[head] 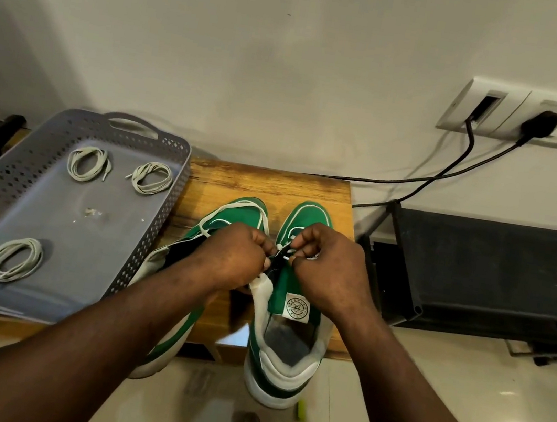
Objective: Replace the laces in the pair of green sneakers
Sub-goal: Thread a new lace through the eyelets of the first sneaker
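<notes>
Left sneaker midsection behind left grip

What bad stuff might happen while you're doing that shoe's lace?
1. The sneaker being worked on has its heel hanging past the front edge of the wooden table. A hard tug might slide it off onto the floor.
2. The left hand grips the sneaker while the right hand pinches the thin white lace near its tip, so the lace might slip out of the pinch.

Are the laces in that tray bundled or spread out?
Bundled: three separate lace coils lie on the tray floor.
</notes>
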The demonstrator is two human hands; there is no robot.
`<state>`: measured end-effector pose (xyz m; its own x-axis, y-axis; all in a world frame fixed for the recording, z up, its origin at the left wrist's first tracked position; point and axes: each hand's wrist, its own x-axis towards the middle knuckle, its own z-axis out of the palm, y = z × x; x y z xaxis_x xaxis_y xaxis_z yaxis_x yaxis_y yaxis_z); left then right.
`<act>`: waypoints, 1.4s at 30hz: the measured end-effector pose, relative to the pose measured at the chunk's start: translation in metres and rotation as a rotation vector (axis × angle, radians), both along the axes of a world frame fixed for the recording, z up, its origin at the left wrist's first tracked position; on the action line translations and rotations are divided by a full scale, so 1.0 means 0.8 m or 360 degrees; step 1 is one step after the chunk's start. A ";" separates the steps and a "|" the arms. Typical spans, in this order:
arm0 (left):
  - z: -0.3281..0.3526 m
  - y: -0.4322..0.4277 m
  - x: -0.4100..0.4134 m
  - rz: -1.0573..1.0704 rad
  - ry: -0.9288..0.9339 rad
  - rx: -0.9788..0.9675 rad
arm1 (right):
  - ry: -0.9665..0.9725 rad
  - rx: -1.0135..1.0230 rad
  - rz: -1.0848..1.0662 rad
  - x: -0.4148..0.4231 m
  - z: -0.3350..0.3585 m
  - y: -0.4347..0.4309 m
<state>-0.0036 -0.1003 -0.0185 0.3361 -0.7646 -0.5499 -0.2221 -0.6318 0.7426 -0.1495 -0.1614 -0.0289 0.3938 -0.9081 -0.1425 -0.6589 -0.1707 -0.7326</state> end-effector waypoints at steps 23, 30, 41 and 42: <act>0.000 0.004 0.010 -0.0107 0.0051 -0.0147 | 0.0012 0.0091 0.0099 0.004 0.004 0.006; 0.008 0.003 0.007 -0.0310 -0.0366 -0.0235 | -0.0135 0.0202 -0.0036 -0.003 0.004 0.001; 0.006 0.007 0.009 -0.0294 -0.0371 -0.0252 | -0.0132 0.0223 -0.0030 -0.004 0.003 -0.001; 0.006 0.007 0.009 -0.0289 -0.0367 -0.0257 | -0.0116 0.0223 -0.0005 -0.004 0.004 0.000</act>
<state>0.0036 -0.0943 -0.0141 0.2878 -0.8946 -0.3419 -0.4940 -0.4445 0.7472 -0.1526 -0.1615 -0.0261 0.4048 -0.8826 -0.2389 -0.6033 -0.0615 -0.7951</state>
